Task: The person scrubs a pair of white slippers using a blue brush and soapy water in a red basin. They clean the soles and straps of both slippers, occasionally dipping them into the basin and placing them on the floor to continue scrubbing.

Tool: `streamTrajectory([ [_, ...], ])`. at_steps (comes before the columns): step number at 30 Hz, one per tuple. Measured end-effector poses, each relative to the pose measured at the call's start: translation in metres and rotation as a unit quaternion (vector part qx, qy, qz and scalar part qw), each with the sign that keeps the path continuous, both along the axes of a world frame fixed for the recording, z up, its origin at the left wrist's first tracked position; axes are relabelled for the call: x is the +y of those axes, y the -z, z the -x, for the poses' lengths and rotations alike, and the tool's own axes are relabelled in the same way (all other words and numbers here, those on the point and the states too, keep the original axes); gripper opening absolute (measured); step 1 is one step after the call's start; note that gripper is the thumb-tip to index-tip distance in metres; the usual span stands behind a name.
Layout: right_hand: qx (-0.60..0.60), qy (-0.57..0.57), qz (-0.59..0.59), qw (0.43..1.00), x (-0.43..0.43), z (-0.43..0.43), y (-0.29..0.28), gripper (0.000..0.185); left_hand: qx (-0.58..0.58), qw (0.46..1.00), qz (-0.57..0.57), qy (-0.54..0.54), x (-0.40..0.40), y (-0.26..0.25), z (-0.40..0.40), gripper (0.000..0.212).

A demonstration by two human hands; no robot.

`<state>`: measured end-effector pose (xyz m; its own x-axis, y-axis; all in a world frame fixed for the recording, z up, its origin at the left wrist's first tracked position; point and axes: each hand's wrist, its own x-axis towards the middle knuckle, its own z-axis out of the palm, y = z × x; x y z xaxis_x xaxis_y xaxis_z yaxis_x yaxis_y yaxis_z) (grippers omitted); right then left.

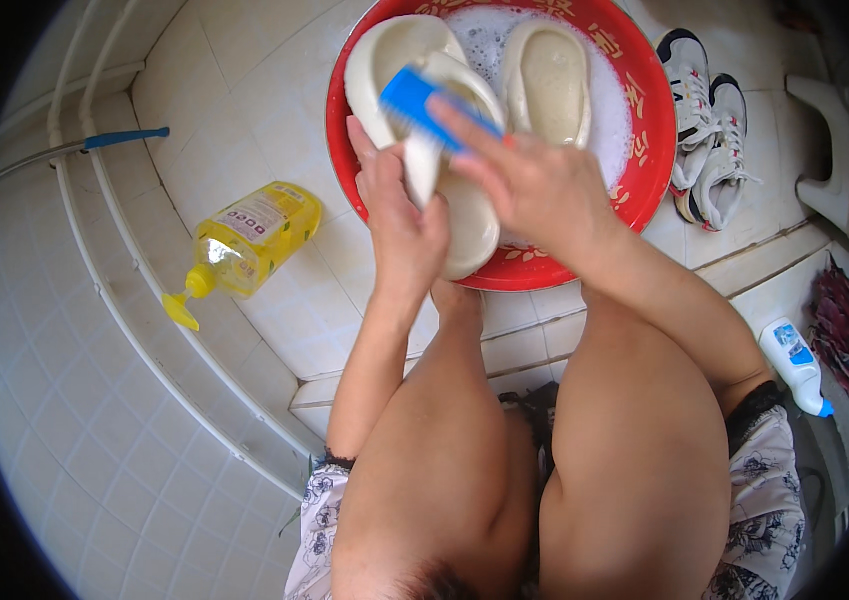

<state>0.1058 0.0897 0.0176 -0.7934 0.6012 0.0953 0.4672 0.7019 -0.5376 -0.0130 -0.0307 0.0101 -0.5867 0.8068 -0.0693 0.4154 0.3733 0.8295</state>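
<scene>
My left hand (405, 202) grips a cream slipper (469, 232) over the near left part of a red basin (653, 135). The slipper's rounded end points toward me. In my right hand (544, 184) is a blue scrubbing brush (409, 94), blurred, its bristles turned down against the slipper's upper. Part of the slipper is hidden behind my hands and the brush. Another cream slipper (553, 75) lies in the basin among white suds (612, 127), its near end hidden by my right hand and wrist.
Left of the basin, a yellow pump bottle (255, 236) lies on the tiled floor. White-and-black sneakers (721, 150) stand at its right. Further right are a white bottle with a blue cap (796, 364) and dark red cloth (848, 337). White pipes (146, 277) run along the left wall.
</scene>
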Motion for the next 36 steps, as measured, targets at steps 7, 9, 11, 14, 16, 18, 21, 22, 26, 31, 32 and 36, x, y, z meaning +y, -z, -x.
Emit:
streamTrajectory([
  [7, -0.074, 0.031, 0.11, 0.991, 0.008, -0.001, 0.02, 0.047, 0.029, 0.998, 0.042, 0.035, -0.017, 0.007, -0.01, 0.044],
  [9, -0.071, 0.031, 0.096, 0.992, 0.01, 0.001, 0.023, 0.047, 0.022, 1.0, 0.012, 0.02, -0.02, 0.013, -0.009, 0.043],
  [11, -0.059, 0.031, 0.07, 0.995, 0.016, 0.003, 0.029, 0.048, -0.002, 1.0, 0.014, -0.021, -0.02, 0.016, -0.009, 0.036],
  [14, -0.065, 0.105, 0.097, 0.988, 0.038, 0.004, 0.028, 0.05, -0.014, 0.999, 0.021, -0.038, -0.021, 0.015, -0.006, 0.026],
  [16, -0.074, 0.117, 0.054, 0.989, 0.049, 0.008, 0.037, 0.051, -0.023, 0.998, 0.029, -0.051, -0.021, 0.011, -0.006, 0.021],
  [18, -0.103, 0.087, -0.001, 0.991, 0.056, 0.015, 0.035, 0.049, -0.043, 0.996, 0.013, -0.081, -0.021, 0.01, -0.005, 0.02],
  [21, -0.063, 0.051, -0.115, 0.99, 0.068, 0.037, 0.058, 0.043, 0.003, 0.996, 0.005, -0.093, -0.024, 0.008, -0.003, 0.019],
  [22, -0.087, 0.042, -0.111, 0.989, 0.07, 0.045, 0.056, 0.028, 0.034, 0.995, 0.006, -0.094, -0.025, 0.008, -0.002, 0.019],
  [26, -0.136, -0.021, -0.146, 0.98, 0.077, 0.06, 0.094, 0.021, 0.017, 0.996, -0.011, -0.09, -0.036, 0.015, 0.009, 0.038],
  [31, -0.142, -0.091, -0.125, 0.978, 0.075, 0.064, 0.106, 0.022, -0.076, 0.99, -0.068, -0.101, -0.032, 0.019, 0.002, 0.08],
  [32, -0.14, -0.095, -0.088, 0.982, 0.078, 0.062, 0.103, 0.02, -0.07, 0.993, -0.046, -0.086, -0.032, 0.019, 0.002, 0.088],
  [36, -0.15, -0.025, 0.079, 0.985, 0.081, 0.056, 0.076, 0.028, -0.224, 0.965, -0.081, -0.109, -0.028, 0.008, 0.001, 0.09],
])
